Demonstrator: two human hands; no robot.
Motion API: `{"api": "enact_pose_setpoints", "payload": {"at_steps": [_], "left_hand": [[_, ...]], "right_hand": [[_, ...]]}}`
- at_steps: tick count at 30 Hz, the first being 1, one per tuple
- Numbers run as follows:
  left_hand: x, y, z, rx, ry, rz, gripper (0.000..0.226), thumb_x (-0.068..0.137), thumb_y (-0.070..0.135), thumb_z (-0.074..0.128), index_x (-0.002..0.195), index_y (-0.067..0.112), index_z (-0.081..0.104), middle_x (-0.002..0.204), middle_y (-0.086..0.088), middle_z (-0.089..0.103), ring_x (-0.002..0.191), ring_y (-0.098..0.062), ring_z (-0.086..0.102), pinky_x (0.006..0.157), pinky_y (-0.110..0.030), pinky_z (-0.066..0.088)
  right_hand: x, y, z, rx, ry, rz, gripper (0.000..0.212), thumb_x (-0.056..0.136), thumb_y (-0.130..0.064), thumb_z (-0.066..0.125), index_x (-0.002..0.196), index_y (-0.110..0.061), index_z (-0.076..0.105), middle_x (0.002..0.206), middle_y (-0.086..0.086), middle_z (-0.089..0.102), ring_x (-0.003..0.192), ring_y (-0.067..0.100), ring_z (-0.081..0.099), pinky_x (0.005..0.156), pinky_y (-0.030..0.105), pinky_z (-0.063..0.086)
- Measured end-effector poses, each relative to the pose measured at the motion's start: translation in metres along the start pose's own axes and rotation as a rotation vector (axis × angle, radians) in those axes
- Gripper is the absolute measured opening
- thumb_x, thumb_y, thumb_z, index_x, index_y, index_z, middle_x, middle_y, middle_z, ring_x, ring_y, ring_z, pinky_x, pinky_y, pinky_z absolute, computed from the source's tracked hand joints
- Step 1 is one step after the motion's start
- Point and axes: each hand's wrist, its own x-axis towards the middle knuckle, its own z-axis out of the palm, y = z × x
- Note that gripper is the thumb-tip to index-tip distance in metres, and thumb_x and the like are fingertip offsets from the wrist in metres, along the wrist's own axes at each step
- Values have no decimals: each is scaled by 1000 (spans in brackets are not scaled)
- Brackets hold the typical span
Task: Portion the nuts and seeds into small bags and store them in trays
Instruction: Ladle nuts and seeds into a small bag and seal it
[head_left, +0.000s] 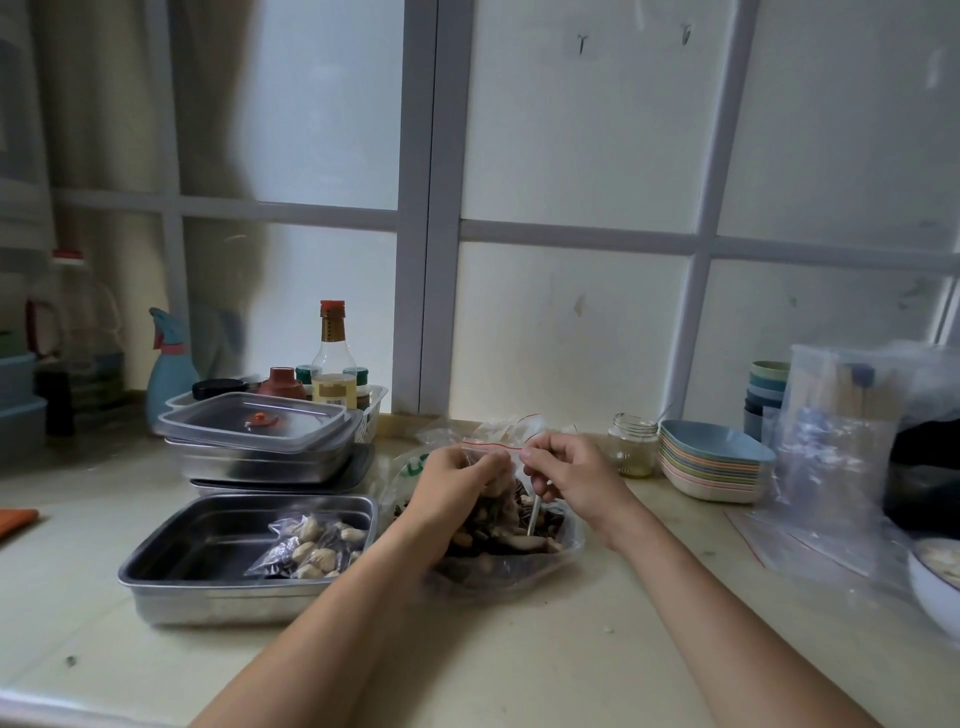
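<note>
A small clear zip bag (506, 449) with a red seal line is held up between both hands over a large open plastic bag of mixed nuts and seeds (511, 545). My left hand (457, 486) pinches the small bag's left edge. My right hand (569, 475) pinches its right edge and also holds a thin white stick (534, 512) that points down into the nuts. A filled small bag of nuts (311, 545) lies in the open steel tray (171, 571) to the left.
Stacked steel trays with a clear lid (260, 436) stand behind the open tray, with sauce bottles (332, 358) further back. A glass jar (632, 444), stacked pastel dishes (711, 462) and a pile of clear bags (841, 447) sit to the right. A white bowl (935, 587) is at the right edge.
</note>
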Motion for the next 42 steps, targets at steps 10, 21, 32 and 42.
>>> {"api": "enact_pose_setpoints", "payload": {"at_steps": [10,21,32,42], "left_hand": [[-1,2,1,-20,52,-53,28,94,17,66,68,7,69,67,-10,66,64,-20,63,62,-27,55],[-8,8,2,-41,4,5,30,96,9,63,67,1,67,63,-10,60,59,-20,53,55,-22,49],[-7,7,2,-65,94,-33,19,93,12,70,85,-5,75,71,-15,70,63,-19,64,56,-25,55],[-8,7,3,-61,88,-4,22,91,9,67,70,7,74,66,-10,66,61,-18,59,61,-28,55]], "right_hand": [[2,1,9,-26,14,-12,22,101,-9,59,79,-10,65,64,2,56,57,13,52,54,23,44],[-2,-1,9,-7,-7,-26,17,100,-15,64,86,-9,72,67,4,60,61,14,55,56,24,47],[-1,-1,9,-5,-9,-6,15,99,-13,65,87,-11,72,65,3,60,62,15,56,56,24,47],[-6,-7,11,68,-45,8,15,98,-13,66,85,-9,71,66,-2,61,58,12,54,55,24,45]]}}
